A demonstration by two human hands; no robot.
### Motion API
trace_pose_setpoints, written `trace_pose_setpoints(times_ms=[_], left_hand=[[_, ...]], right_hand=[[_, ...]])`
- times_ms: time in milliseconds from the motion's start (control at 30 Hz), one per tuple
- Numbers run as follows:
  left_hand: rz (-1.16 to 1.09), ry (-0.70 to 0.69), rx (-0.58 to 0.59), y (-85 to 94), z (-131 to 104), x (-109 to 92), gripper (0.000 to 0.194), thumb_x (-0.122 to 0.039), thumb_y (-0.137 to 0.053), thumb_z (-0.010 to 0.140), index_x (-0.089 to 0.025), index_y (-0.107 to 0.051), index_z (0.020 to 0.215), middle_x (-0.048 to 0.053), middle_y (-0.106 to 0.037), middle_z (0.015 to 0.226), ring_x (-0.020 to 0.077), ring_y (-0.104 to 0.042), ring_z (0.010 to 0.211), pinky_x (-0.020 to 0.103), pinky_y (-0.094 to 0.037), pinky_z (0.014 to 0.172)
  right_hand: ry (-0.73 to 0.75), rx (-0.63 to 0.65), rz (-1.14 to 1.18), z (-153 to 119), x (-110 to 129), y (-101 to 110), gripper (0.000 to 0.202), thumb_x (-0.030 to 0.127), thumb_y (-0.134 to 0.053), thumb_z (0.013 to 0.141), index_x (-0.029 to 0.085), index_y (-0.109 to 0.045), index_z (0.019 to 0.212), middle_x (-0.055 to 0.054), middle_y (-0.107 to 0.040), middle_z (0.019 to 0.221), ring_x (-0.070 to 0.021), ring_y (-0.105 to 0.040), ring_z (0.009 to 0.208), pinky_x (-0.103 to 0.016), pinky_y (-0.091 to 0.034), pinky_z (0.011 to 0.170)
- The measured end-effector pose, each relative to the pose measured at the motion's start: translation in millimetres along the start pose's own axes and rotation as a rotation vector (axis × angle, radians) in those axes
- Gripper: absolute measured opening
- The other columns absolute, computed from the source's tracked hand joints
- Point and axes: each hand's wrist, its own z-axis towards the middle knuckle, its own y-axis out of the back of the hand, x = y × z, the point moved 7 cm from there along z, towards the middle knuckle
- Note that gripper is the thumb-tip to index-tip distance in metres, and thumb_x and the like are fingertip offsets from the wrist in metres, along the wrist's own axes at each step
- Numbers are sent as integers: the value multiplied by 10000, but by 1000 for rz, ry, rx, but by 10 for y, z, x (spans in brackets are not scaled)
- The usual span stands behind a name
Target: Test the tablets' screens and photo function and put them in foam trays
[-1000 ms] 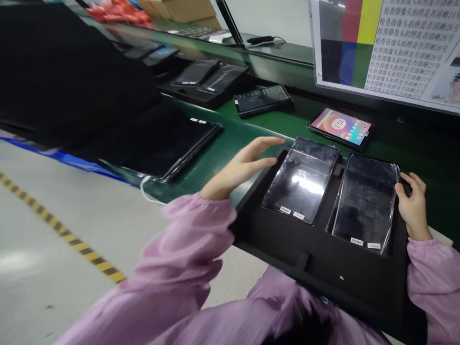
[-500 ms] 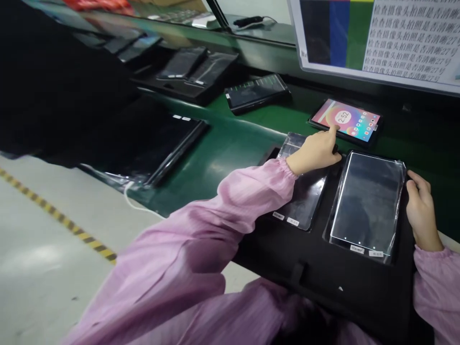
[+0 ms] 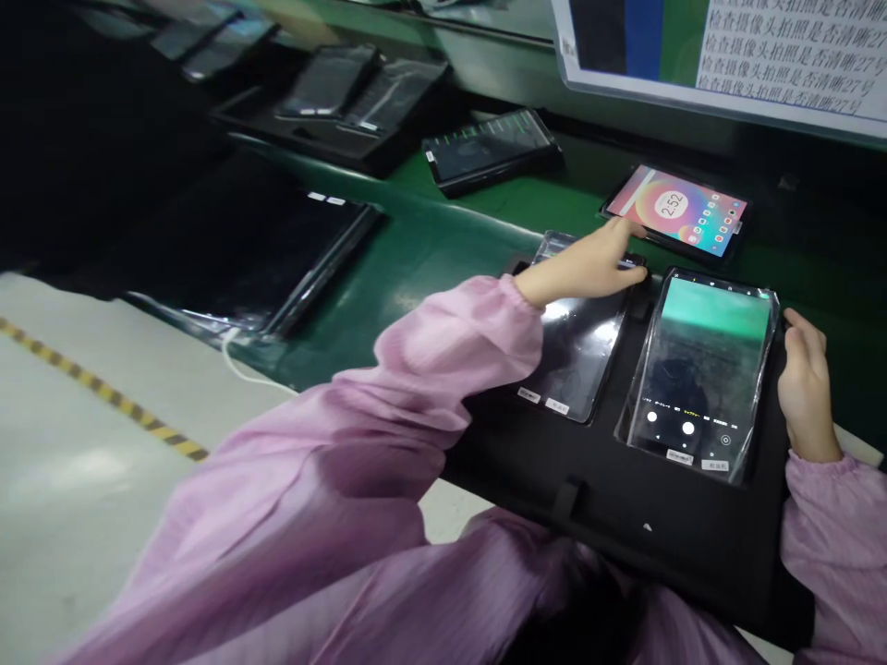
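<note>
My left hand (image 3: 592,263) is open, thumb and index finger apart, above the top of a dark tablet (image 3: 572,360) in plastic film. Its index finger is at the near left edge of a lit tablet (image 3: 675,211) showing a home screen and 2:52; whether it touches is unclear. My right hand (image 3: 808,388) is closed round the right edge of a black foam tray (image 3: 624,499), fingers partly hidden. Beside it, a film-wrapped tablet (image 3: 699,360) lies in the tray, its screen showing a camera view, green at the top, with buttons below.
Another tablet (image 3: 492,152) lies further back on the green bench mat (image 3: 430,268). A black tray (image 3: 311,143) at back left carries tablets. A printed chart (image 3: 783,69) hangs at upper right. Dark, film-covered stacked material (image 3: 277,259) and a white cable (image 3: 239,365) are at left.
The tablet by my right hand has gone from a dark screen to a camera view. My left hand has drawn back slightly from the home-screen tablet. The head view has shifted a little.
</note>
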Motion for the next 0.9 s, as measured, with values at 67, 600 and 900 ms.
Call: trace_pose_setpoints(times_ms=[67, 600, 900], left_hand=[[-115, 31, -73, 151, -161, 281, 615, -363, -627, 925, -92, -495, 1461, 230, -577, 1504, 334, -600, 1393, 483, -535, 1151], [189, -299, -413, -35, -2078, 189, 158, -448, -679, 873, -360, -797, 818, -12, -789, 915, 248, -754, 947, 463, -607, 977], [71, -208, -268, -156, -2081, 254, 276, -619, -648, 864, -410, -827, 851, 4, -796, 938, 242, -690, 876, 450, -579, 919]], right_hand=[[4, 2, -10, -13, 15, 20, 676, 683, -455, 976, 155, -631, 1360, -191, -542, 1484, -321, -508, 1467, -560, -293, 1321], [420, 632, -299, -590, 321, 119, 1274, 605, -869, 784, 389, -22, 1710, -68, -41, 1814, -398, -57, 1679, -678, -103, 1359], [478, 591, -253, -559, 252, 184, 1469, 585, -975, 623, 363, -21, 1718, -99, -24, 1812, -385, -15, 1682, -658, -68, 1364]])
